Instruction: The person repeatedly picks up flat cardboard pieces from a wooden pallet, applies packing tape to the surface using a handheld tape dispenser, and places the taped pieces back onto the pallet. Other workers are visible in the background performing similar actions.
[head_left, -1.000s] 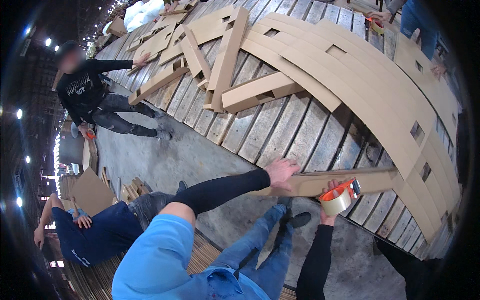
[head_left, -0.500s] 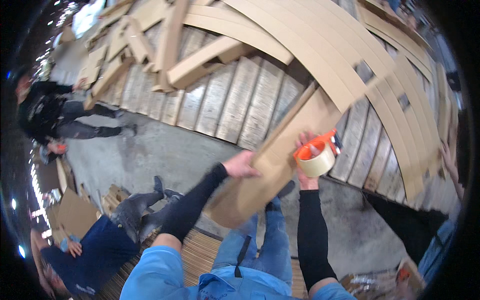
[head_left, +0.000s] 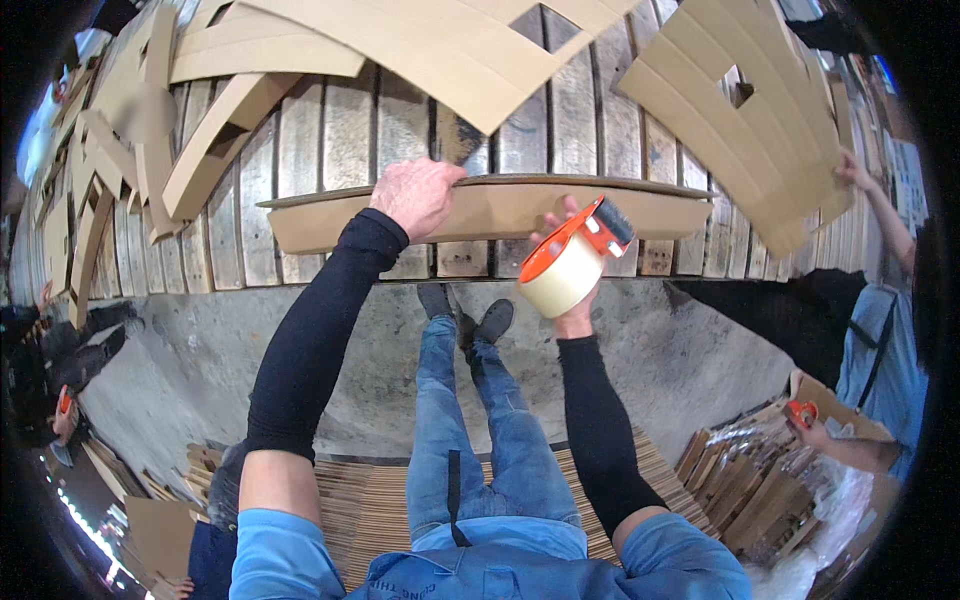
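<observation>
A long folded cardboard piece (head_left: 500, 212) lies level along the near edge of the slatted wooden table, its flap standing up at the back. My left hand (head_left: 415, 197) is closed over the flap's upper edge, left of the middle. In my right hand (head_left: 572, 318) is an orange tape dispenser (head_left: 568, 262) with a wide roll of pale tape, held in front of the cardboard's right half. The dispenser hides most of that hand; a few fingertips show behind it, next to the cardboard.
Large slotted cardboard sheets (head_left: 430, 50) cover the wooden table's (head_left: 350, 130) far side, and folded cardboard pieces (head_left: 222, 140) pile up at left. At right a co-worker (head_left: 868, 350) holds a sheet and another orange dispenser. Stacked flat cardboard (head_left: 380, 500) lies behind my legs.
My view has swung to the right. The cardboard piece, slanted and flatter before, now lies level on the table with a flap raised. My left hand has moved onto the flap's edge.
</observation>
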